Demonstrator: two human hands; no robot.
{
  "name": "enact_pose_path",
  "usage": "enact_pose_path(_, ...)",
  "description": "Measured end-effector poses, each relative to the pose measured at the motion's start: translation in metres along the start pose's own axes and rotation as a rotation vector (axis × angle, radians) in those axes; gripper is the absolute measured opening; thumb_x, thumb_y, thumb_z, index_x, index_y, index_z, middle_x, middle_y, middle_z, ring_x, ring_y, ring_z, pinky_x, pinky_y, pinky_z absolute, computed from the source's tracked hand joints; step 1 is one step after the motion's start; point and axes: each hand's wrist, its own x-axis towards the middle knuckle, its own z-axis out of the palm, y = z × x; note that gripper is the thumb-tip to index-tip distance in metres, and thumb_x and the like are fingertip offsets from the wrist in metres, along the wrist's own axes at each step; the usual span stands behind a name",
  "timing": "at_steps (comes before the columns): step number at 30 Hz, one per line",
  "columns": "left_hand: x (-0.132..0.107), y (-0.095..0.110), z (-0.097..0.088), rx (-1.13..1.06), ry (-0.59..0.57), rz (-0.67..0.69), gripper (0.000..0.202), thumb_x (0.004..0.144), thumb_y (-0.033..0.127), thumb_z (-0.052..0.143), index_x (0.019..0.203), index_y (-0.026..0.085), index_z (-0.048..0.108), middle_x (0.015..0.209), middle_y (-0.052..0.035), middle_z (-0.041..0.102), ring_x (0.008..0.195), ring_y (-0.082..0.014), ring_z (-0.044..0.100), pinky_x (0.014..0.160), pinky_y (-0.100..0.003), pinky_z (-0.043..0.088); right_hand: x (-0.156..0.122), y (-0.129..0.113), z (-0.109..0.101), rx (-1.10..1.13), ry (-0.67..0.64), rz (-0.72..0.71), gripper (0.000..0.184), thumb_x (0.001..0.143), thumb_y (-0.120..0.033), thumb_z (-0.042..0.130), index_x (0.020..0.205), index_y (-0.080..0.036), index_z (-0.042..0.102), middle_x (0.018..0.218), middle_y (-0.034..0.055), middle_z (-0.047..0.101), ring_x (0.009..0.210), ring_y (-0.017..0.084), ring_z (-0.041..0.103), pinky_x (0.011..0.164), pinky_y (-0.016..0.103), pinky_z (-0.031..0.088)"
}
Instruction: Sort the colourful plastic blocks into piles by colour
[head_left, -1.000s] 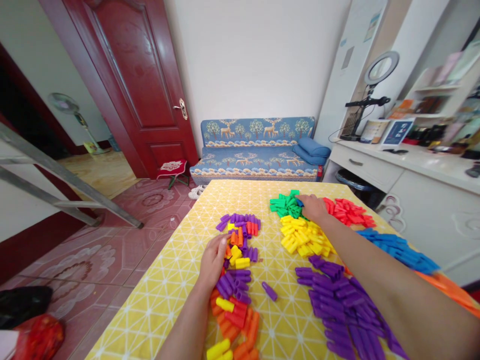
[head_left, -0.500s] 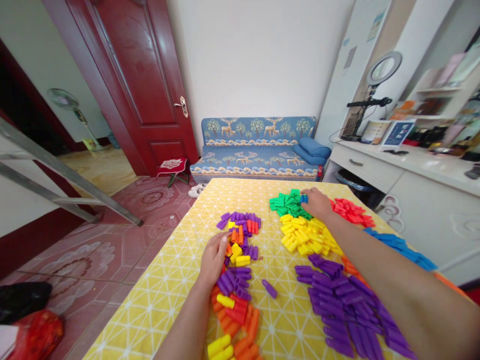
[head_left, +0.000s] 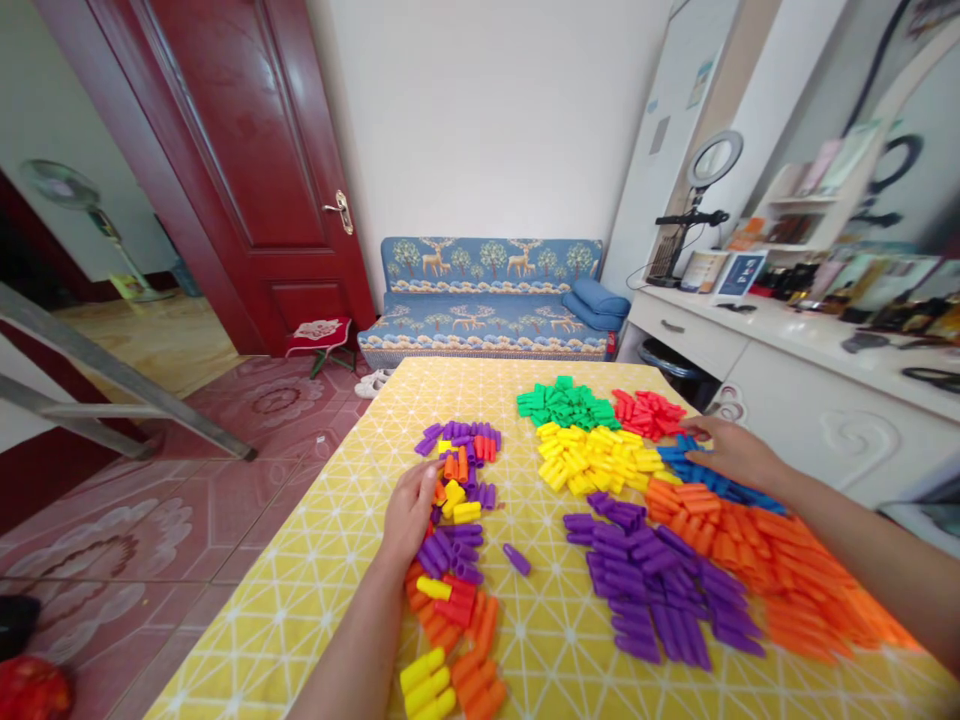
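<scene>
My left hand (head_left: 409, 512) lies along the left edge of a mixed row of plastic bullet-shaped pieces (head_left: 448, 548) in purple, orange, yellow and red. Its fingers are stretched out against the orange ones. On the far right, my right hand (head_left: 731, 450) reaches over the blue pile (head_left: 739, 490), thumb and fingers closed around a blue bullet-shaped piece (head_left: 684, 446) at the pile's near-left end. Sorted piles stand around it: green (head_left: 566, 405), red (head_left: 646, 413), yellow (head_left: 596, 458), orange (head_left: 780, 560) and purple (head_left: 652, 580). One purple piece (head_left: 516, 558) lies alone between row and piles.
A yellow patterned cloth (head_left: 300, 600) covers the table. Behind it is a blue sofa (head_left: 480, 320); a white dresser (head_left: 795, 370) with a ring light (head_left: 715, 160) stands right. A red stool (head_left: 321, 335) and a metal ladder (head_left: 142, 400) are left.
My right hand has moved right and nearer, from the green pile to the blue pile, carrying blue. My left hand stays by the mixed row. The view has turned right.
</scene>
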Motion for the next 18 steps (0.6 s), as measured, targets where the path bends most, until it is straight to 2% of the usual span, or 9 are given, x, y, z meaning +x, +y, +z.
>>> enact_pose_path(4, 0.001, -0.001, 0.000, -0.013, -0.002, 0.005, 0.056, 0.095, 0.056, 0.033, 0.112, 0.017, 0.070, 0.122, -0.0099, 0.068, 0.118, -0.0253, 0.058, 0.108, -0.044, 0.038, -0.009, 0.021, -0.004, -0.163, 0.027, 0.012, 0.041, 0.074, -0.018, 0.069, 0.115, -0.015, 0.066, 0.117, 0.0171, 0.066, 0.100, 0.025, 0.063, 0.084, 0.032, 0.045)
enact_pose_path(7, 0.001, -0.001, 0.000, -0.011, 0.001, 0.006, 0.056, 0.094, 0.056, 0.034, 0.112, 0.017, 0.071, 0.121, -0.0099, 0.068, 0.118, -0.0256, 0.058, 0.108, -0.044, 0.038, -0.011, 0.028, -0.005, -0.259, 0.028, 0.018, 0.041, 0.077, -0.021, 0.068, 0.117, -0.015, 0.066, 0.117, 0.0178, 0.065, 0.101, 0.024, 0.062, 0.083, 0.031, 0.043)
enact_pose_path(12, 0.000, 0.001, -0.001, -0.018, 0.006, 0.004, 0.056, 0.093, 0.057, 0.035, 0.111, 0.018, 0.071, 0.121, -0.0101, 0.068, 0.117, -0.0259, 0.058, 0.108, -0.045, 0.038, -0.011, 0.022, 0.001, -0.306, -0.017, 0.022, 0.031, 0.080, -0.023, 0.065, 0.110, -0.017, 0.071, 0.117, 0.0170, 0.066, 0.102, 0.022, 0.061, 0.082, 0.030, 0.042)
enact_pose_path(18, 0.000, -0.001, 0.001, -0.040, 0.017, -0.003, 0.054, 0.093, 0.056, 0.036, 0.110, 0.018, 0.071, 0.120, -0.0103, 0.068, 0.117, -0.0263, 0.058, 0.108, -0.045, 0.038, -0.012, 0.016, 0.006, -0.304, -0.044, 0.033, 0.027, 0.082, -0.031, 0.064, 0.106, -0.022, 0.073, 0.118, 0.0139, 0.067, 0.106, 0.028, 0.061, 0.082, 0.035, 0.044)
